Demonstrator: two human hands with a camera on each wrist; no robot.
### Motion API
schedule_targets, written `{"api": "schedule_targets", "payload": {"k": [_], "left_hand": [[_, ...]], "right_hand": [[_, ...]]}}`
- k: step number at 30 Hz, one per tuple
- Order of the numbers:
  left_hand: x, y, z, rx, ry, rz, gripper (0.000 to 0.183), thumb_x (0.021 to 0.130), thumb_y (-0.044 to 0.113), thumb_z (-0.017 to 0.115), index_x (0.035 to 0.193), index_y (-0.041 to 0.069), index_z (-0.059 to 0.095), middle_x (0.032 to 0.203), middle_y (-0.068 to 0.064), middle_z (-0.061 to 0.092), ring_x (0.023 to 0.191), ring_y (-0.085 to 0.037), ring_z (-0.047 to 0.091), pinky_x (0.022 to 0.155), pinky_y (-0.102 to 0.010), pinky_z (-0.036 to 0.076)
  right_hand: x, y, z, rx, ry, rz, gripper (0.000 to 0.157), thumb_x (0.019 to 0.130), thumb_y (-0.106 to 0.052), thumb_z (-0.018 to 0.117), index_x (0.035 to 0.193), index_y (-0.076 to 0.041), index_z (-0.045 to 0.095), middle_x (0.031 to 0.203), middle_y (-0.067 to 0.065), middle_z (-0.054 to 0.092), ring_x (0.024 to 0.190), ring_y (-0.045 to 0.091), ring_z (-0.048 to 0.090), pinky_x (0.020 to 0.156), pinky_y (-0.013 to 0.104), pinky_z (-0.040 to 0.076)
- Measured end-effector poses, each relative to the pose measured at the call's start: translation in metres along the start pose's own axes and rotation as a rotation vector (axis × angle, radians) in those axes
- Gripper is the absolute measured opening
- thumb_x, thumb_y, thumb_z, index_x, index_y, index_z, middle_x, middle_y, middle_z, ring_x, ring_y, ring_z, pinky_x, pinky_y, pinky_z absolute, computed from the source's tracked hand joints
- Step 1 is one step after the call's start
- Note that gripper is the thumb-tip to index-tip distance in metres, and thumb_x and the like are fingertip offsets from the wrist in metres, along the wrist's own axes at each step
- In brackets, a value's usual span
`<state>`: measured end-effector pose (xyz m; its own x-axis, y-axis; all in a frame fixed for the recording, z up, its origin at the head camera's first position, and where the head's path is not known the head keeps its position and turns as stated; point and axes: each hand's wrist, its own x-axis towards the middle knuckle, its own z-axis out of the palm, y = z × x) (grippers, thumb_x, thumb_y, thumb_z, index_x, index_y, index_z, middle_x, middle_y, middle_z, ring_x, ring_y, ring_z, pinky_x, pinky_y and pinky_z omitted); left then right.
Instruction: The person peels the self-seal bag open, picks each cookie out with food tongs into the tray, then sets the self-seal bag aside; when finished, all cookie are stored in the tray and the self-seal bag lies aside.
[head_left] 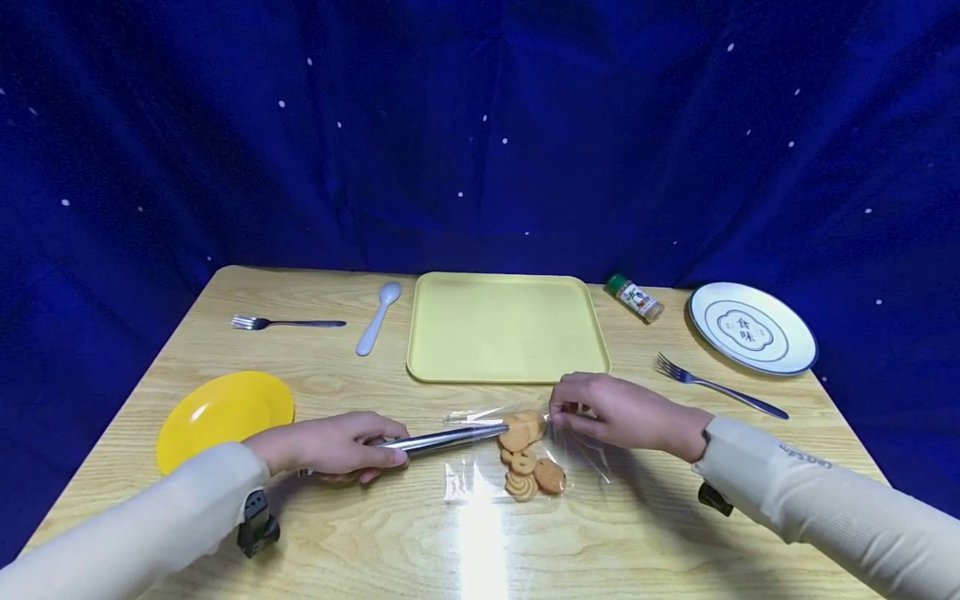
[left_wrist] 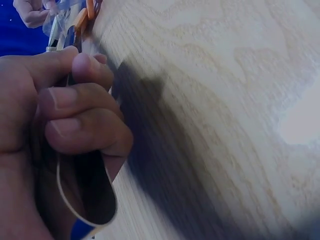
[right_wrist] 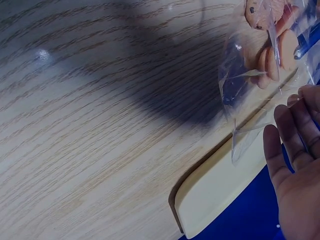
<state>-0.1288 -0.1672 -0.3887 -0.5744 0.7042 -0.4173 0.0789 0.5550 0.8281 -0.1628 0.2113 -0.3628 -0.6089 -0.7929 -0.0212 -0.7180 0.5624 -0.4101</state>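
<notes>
My left hand (head_left: pixel 345 446) grips metal tongs (head_left: pixel 448 438), its fingers curled round the arms. The tongs' bent end (left_wrist: pixel 95 223) shows behind the fingers in the left wrist view. Their tips reach a round cookie (head_left: pixel 515 438) at the upper part of a clear plastic bag (head_left: pixel 463 485). Several other cookies (head_left: pixel 522 487), some round and one swirled, lie lower in the bag. With thumb and fingertips my right hand (head_left: pixel 618 410) pinches the bag's edge beside the cookies. The right wrist view shows the film (right_wrist: pixel 241 145) hanging under that hand.
Behind the bag lies a yellow tray (head_left: pixel 506 325). A yellow plate (head_left: pixel 225 412), a fork (head_left: pixel 288 322) and a white spoon (head_left: pixel 378 318) are on the left. To the right are a green-capped seasoning jar (head_left: pixel 635 298), another fork (head_left: pixel 723 387) and a patterned plate (head_left: pixel 787 337).
</notes>
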Motion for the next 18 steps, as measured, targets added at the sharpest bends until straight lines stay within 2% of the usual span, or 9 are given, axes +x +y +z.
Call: {"api": "schedule_targets", "payload": {"k": [5,10,18], "left_hand": [[-0.003,-0.003,-0.002,0.029,0.017,0.054,0.024,0.099,0.027,0.055,0.092,0.005,0.060,0.055,0.004,0.049,0.040,-0.004,0.033,0.041,-0.017,0.029],[-0.016,-0.007,-0.009,0.027,0.028,0.084,0.023,0.100,0.027,0.054,0.094,0.006,0.063,0.057,0.004,0.050,0.041,-0.002,0.034,0.041,-0.016,0.030],[-0.061,-0.021,-0.027,-0.058,0.020,0.107,0.025,0.102,0.022,0.049,0.106,0.003,0.064,0.062,-0.025,0.051,0.041,-0.001,0.038,0.036,-0.016,0.034]], "right_hand": [[0.000,0.001,-0.001,-0.002,-0.001,0.001,0.006,0.096,-0.018,0.060,0.096,-0.022,0.065,0.093,-0.014,0.060,0.082,-0.001,0.054,0.073,0.026,0.053],[-0.001,0.001,-0.001,-0.006,0.000,0.001,0.006,0.096,-0.018,0.060,0.096,-0.022,0.065,0.093,-0.014,0.060,0.082,-0.001,0.054,0.073,0.026,0.053],[-0.003,0.002,-0.001,-0.002,0.000,0.003,0.005,0.096,-0.018,0.061,0.095,-0.020,0.065,0.092,-0.013,0.060,0.082,-0.001,0.055,0.073,0.025,0.053]]}}
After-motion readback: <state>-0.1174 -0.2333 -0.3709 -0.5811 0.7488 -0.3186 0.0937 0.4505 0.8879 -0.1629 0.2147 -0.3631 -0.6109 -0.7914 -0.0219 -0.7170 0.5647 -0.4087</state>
